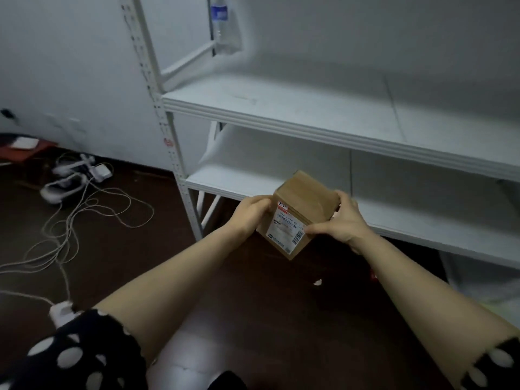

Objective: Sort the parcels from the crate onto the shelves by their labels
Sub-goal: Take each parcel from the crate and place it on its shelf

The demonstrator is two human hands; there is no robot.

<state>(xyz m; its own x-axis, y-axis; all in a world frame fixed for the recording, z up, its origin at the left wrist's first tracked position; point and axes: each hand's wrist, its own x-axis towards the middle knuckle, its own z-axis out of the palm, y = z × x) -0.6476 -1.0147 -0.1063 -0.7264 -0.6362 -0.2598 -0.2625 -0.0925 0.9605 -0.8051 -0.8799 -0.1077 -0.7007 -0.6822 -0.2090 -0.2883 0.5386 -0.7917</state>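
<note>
Left hand (pixel 250 213) curls round the left side of the parcel (pixel 305 204). Right hand (pixel 344 220) grips its right side, thumb lying at the edge of the label (pixel 285 228). The cardboard parcel is held in the air, tilted, label facing the camera, probably so that it can be read before a shelf is chosen. It hangs just in front of the lower shelf (pixel 408 218), with the upper shelf (pixel 309 114) above it. Room: loose cables (pixel 92 209) trail over the dark wooden floor (pixel 253 305) at left; a water bottle (pixel 222 23) shows near the top of the white shelving. The crate is not in view.
</note>
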